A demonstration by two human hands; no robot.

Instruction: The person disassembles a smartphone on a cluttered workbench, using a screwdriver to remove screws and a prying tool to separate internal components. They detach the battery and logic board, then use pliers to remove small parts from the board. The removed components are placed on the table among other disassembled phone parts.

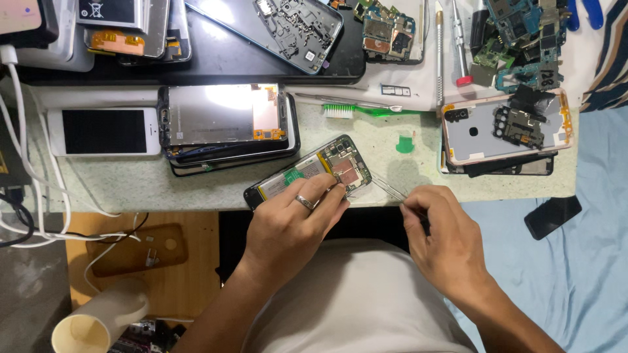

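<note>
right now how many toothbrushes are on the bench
1. The green toothbrush lies flat across the bench's middle, above the opened phone that the left hand steadies. Others could be hidden under the parts pile.

A single head-worn camera looks steeply down from close above the opened phone (pixel 309 175) at the workbench (pixel 196 186) edge — lap below it, cluttered parts beyond.

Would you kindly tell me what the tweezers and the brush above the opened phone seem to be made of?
The tweezers in the right hand look like bare metal: thin, shiny, reflective. The brush appears plastic: a translucent green handle, glossy, with white bristles, probably synthetic.
</note>
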